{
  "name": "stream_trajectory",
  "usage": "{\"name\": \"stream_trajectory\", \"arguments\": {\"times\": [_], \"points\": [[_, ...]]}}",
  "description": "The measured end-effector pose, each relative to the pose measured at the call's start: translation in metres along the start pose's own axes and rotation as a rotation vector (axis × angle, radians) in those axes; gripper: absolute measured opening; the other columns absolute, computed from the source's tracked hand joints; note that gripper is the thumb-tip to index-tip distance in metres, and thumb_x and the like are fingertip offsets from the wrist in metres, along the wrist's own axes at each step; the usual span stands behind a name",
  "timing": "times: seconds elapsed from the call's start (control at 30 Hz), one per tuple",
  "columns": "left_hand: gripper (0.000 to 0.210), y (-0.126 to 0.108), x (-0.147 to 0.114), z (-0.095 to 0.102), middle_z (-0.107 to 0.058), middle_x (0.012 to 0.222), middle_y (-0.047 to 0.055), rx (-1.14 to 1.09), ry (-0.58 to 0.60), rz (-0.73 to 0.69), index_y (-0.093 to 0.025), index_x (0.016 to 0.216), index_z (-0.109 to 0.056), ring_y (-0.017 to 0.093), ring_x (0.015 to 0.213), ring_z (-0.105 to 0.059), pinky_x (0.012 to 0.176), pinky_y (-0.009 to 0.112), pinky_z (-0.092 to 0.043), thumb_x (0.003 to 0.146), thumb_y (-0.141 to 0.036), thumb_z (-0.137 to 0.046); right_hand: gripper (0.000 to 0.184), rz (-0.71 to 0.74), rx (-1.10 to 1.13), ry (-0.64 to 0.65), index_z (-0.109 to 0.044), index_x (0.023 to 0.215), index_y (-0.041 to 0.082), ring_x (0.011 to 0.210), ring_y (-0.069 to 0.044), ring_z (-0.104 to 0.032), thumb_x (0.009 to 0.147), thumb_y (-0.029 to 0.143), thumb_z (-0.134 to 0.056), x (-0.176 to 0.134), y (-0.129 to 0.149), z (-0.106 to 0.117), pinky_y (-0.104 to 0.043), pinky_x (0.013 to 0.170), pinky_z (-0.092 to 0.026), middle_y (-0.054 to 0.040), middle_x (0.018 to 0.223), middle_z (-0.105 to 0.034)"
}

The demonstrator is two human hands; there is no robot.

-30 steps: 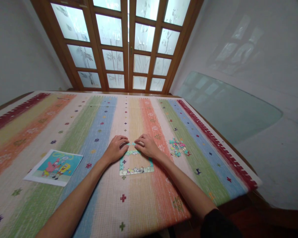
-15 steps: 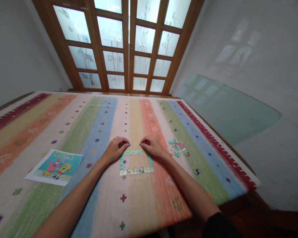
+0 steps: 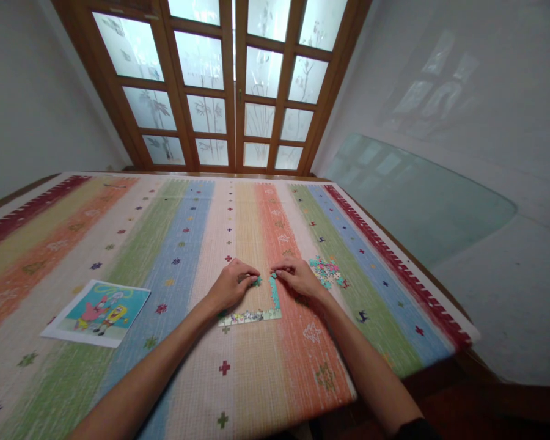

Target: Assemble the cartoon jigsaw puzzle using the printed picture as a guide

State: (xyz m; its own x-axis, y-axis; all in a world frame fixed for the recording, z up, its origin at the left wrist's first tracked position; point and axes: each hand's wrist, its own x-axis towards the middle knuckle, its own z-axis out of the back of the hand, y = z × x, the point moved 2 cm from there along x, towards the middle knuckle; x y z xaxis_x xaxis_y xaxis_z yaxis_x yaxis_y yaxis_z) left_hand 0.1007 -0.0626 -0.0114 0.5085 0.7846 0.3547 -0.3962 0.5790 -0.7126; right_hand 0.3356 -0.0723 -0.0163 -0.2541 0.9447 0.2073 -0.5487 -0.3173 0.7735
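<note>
at the puzzle border [image 3: 275,299] — left hand [image 3: 234,285], right hand [image 3: 300,278] — both closed on teal pieces [image 3: 274,275]

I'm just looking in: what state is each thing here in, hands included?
Puzzle border: partly assembled, with a gap at the top; left part mostly hidden.
Pile of pieces: loosely spread.
Printed picture: lying face up.
Striped tablecloth: spread out.
Glazed doors: closed or nearly so.
Left hand: fingers bent beside a teal piece; grip unclear.
Right hand: fingertips at another teal piece; grip unclear.
</note>
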Motion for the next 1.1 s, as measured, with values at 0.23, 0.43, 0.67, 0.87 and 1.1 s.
{"name": "stream_trajectory", "arguments": {"times": [0.23,0.43,0.67,0.87,1.1], "points": [[0.016,-0.004,0.001,-0.016,-0.074,0.086,0.005,0.087,0.009,-0.051,-0.022,0.089,-0.075,0.026,0.091,-0.061,0.085,0.044,-0.052,0.097,-0.025,-0.061,0.016,-0.047,0.112,-0.009,-0.078,0.098,0.018,0.086,-0.020,-0.070,0.087,0.022,-0.067,-0.003,0.001,-0.002,-0.035,0.083,-0.055,-0.0071,0.095,-0.079],[0.023,-0.009,-0.005,-0.013,-0.068,0.091,0.008,0.162,0.034,-0.118,-0.021,0.098,-0.074,0.025,0.093,-0.060,0.086,0.044,-0.052,0.101,-0.025,-0.051,0.016,-0.062,0.113,0.016,-0.078,0.098,0.018,0.088,-0.020,-0.072,0.087,0.018,-0.066,-0.007,0.005,-0.003,-0.036,0.085,-0.056,-0.0079,0.097,-0.079],[0.025,-0.025,-0.021,-0.006,-0.070,0.104,0.010,0.261,0.169,-0.280,-0.023,0.108,-0.075,0.026,0.096,-0.061,0.088,0.044,-0.052,0.103,-0.026,-0.050,0.016,-0.030,0.097,0.018,-0.078,0.099,0.018,0.089,-0.020,-0.071,0.088,0.017,-0.067,-0.007,0.011,-0.007,-0.036,0.085,-0.056,-0.0085,0.098,-0.079],[0.027,-0.024,-0.027,-0.010,-0.070,0.114,0.011,0.270,0.171,-0.308,-0.019,0.113,-0.072,0.026,0.102,-0.061,0.094,0.045,-0.052,0.106,-0.025,-0.046,0.019,-0.025,0.077,-0.001,-0.079,0.100,0.018,0.087,-0.020,-0.070,0.088,0.017,-0.065,-0.009,0.009,-0.003,-0.034,0.082,-0.055,-0.0074,0.096,-0.078],[0.026,-0.024,-0.027,-0.009,-0.070,0.113,0.010,0.256,0.154,-0.291,-0.021,0.114,-0.071,0.026,0.103,-0.060,0.095,0.044,-0.052,0.106,-0.025,-0.047,0.016,-0.047,-0.055,-0.043,-0.079,0.091,0.018,0.082,-0.020,-0.068,0.085,0.015,-0.065,-0.012,0.007,0.000,-0.034,0.079,-0.054,-0.0074,0.089,-0.078]]}}
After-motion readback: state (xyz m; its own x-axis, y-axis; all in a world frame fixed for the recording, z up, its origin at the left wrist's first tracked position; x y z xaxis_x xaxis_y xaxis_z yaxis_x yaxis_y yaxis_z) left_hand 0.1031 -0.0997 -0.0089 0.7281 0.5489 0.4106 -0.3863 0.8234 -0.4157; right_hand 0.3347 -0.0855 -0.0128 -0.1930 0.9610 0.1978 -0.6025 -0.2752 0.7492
